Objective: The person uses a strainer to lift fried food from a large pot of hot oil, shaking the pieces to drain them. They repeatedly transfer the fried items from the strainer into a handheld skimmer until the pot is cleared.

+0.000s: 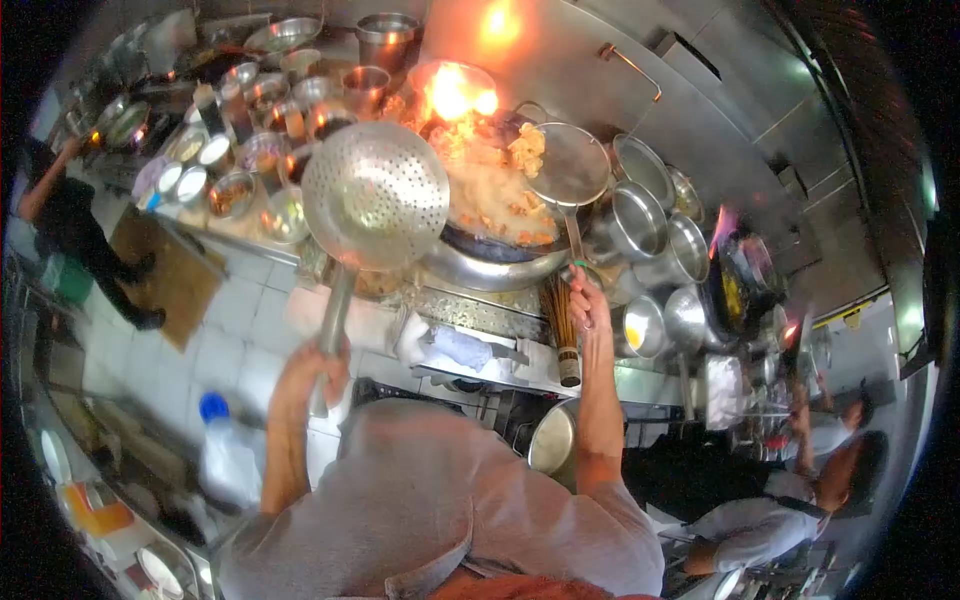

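My left hand [308, 375] is wrapped round the handle of a large perforated strainer ladle [375, 195], its round bowl raised left of the wok. With my right hand [588, 300] I grip the handle of a round mesh skimmer [568, 165], held over the right side of the wok. Golden fried pieces [526, 150] are at the skimmer's left edge. Below both tools, the big wok [495, 270] holds steaming, bubbling oil [490, 195] with browned pieces in it. Bright flames [455, 92] rise at the wok's far side. Steam blurs part of the food.
Seasoning bowls [232, 193] and bottles crowd the counter at left. Steel pots [638, 218] stand right of the wok, near a bamboo brush [568, 350]. A co-worker [770, 510] is at right, another person [80, 210] at far left. A white jug with a blue cap [214, 407] stands behind left.
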Demonstrator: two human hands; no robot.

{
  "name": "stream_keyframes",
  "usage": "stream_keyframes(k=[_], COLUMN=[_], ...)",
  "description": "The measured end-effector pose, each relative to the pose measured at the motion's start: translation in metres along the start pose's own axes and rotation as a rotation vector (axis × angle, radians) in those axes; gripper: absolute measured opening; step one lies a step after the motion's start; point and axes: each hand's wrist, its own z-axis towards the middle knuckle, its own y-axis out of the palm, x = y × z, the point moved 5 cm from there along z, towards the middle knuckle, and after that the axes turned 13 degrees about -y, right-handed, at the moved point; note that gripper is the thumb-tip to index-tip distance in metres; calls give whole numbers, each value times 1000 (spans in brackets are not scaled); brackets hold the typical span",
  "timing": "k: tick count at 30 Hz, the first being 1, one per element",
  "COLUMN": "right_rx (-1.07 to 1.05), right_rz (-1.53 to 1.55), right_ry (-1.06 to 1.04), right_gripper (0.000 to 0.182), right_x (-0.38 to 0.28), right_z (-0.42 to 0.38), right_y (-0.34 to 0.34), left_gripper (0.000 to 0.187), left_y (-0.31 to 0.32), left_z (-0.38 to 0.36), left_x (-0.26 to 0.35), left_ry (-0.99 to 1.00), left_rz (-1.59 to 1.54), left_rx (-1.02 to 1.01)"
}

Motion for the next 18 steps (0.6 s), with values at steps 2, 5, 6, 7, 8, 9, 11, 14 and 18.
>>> stream_keyframes(k=[2, 5, 6, 7, 8, 9, 11, 14, 18], right_rx=[73, 71, 114, 128, 130, 132, 130, 91, 131], right_rz=[-178, -373, -483, -487, -606, -729, -997, -1427, -1383], right_ry=[-108, -185, -205, -194, -231, -267, -315, -669, -481], right_gripper=[21, 19, 16, 16, 14, 14, 19, 14, 20], right_x=[-5, 6, 9, 6, 0, -9, -24, -56, -104], right_z=[2, 14, 11, 10, 13, 16, 21, 13, -52], right_y=[11, 17, 25, 22, 21, 19, 16, 29, 60], left_gripper=[35, 34, 34, 33, 33, 33, 32, 31, 31], left_y=[2, -4, -6, -6, -6, -5, -8, -5, -8], left_z=[-1, -16, -22, -25, -25, -23, -22, -27, -37], left_x=[1, 7, 8, 4, 3, -1, -4, -9, -21], left_ry=[21, 42, 31, 28, 30, 20, 41, 44, 46], left_rz=[-53, 8, 18, 0, -15, -21, 3, -58, -145], left_rx=[-33, 56, 69, 70, 66, 63, 109, 130, 211])
